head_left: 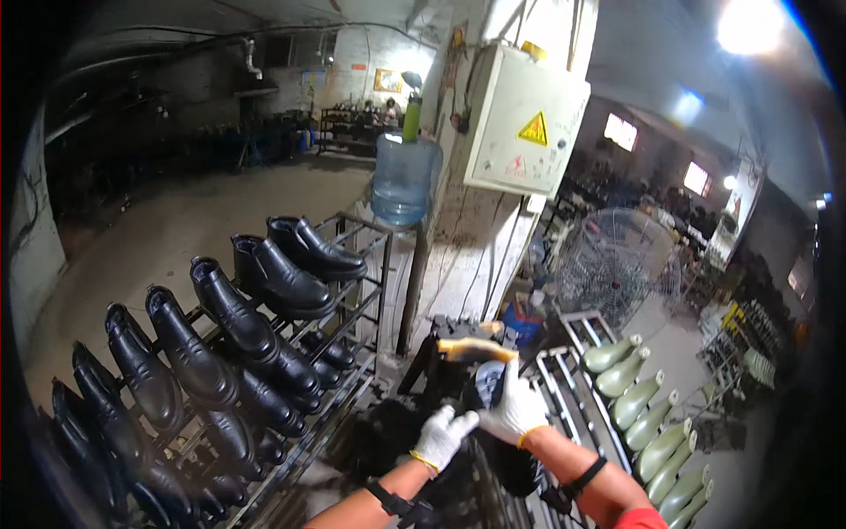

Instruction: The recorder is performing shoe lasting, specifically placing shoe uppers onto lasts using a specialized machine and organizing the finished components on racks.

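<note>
Bringing both white-gloved hands together low in front of me, I have my right hand point(518, 412) up against a dark piece point(487, 381) with a greyish-blue face, one finger stretched upward along its right side. The piece sits between me and the pillar point(463, 229), just below a tan-and-brown strip point(477, 351); I cannot tell whether my right hand is clamped on it or only resting there. My left hand point(443, 437) is lower and to the left, fingers bent toward the right hand — their tips meet or nearly meet, and I cannot tell whether they grip anything. Black bands point(388, 500) circle both my forearms, and a red sleeve point(641, 518) shows on the right.

To my left, glossy black shoes point(241, 317) stand in slanting rows on a metal rack point(385, 282). To my right, pale green foot-shaped forms point(665, 443) line up beside metal rails point(591, 401), with a large caged fan point(615, 284) beyond them. On the pillar hangs a pale electrical box point(520, 97) bearing a yellow warning triangle point(534, 129); just left of the pillar stands a clear blue water jug point(404, 181) — a green bottle point(411, 119) shows right above it.
</note>
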Available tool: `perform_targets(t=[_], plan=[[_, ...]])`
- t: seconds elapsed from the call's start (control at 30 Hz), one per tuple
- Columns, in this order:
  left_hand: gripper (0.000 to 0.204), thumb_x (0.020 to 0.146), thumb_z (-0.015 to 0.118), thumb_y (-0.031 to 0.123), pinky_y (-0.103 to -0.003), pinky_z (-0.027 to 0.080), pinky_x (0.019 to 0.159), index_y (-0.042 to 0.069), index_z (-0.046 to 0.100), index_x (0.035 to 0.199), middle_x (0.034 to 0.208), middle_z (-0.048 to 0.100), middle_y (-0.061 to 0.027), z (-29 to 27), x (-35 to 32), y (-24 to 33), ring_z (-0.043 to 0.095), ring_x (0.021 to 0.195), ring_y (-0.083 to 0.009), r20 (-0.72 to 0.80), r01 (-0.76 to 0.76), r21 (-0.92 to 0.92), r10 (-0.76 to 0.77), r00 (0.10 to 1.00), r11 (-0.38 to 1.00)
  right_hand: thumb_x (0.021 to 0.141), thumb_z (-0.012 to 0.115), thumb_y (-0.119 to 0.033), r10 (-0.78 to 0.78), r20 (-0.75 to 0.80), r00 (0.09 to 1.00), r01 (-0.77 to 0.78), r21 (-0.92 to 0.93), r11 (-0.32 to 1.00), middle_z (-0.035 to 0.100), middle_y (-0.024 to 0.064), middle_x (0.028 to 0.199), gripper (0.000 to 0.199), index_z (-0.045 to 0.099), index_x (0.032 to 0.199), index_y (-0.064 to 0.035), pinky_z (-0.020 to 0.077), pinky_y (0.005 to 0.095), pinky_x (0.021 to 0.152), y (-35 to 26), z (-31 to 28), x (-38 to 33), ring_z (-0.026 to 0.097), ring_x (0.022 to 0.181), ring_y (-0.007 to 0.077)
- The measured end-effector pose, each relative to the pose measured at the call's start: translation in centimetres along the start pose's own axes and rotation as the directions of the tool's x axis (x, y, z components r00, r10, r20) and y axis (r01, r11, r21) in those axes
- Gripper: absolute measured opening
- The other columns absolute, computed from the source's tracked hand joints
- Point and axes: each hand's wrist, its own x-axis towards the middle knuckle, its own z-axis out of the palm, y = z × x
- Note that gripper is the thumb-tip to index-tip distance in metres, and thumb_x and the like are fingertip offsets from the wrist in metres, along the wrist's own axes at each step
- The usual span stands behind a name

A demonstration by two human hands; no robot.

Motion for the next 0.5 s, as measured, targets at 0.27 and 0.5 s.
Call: perform_targets(t=[0.27, 0.5], plan=[[0.069, 0.097, 0.071, 0.014, -0.034, 0.056, 0.098, 0.001, 0.042, 0.158, 0.134, 0.069, -0.0124, 5.7, -2.3, 3.4, 0.067, 0.113, -0.0183, -0.087, -0.1, -0.385, 0.071, 0.994, 0.918, 0.09, 0.074, -0.004, -0.036, 0.488, 0.872, -0.488, 0.873, 0.007, 0.077, 0.0116, 0.11, 0.032, 0.07, 0.122, 0.0018, 0.0596, 0.0417, 0.093, 6.5, 2.7, -0.9, 0.074, 0.097, 0.0258], [0.069, 0.1, 0.074, 0.017, -0.035, 0.041, 0.117, -0.004, 0.043, 0.158, 0.15, 0.057, -0.0137, 2.9, -0.6, 2.0, 0.054, 0.137, -0.0199, -0.018, 0.004, -0.336, -0.011, 1.0, 0.942, 0.091, 0.068, -0.002, 0.022, 0.414, 0.91, -0.413, 0.901, 0.129, 0.075, 0.0067, 0.115, 0.036, 0.071, 0.127, -0.0003, 0.0555, 0.033, 0.094, 4.9, 3.8, -1.6, 0.07, 0.103, 0.0183]])
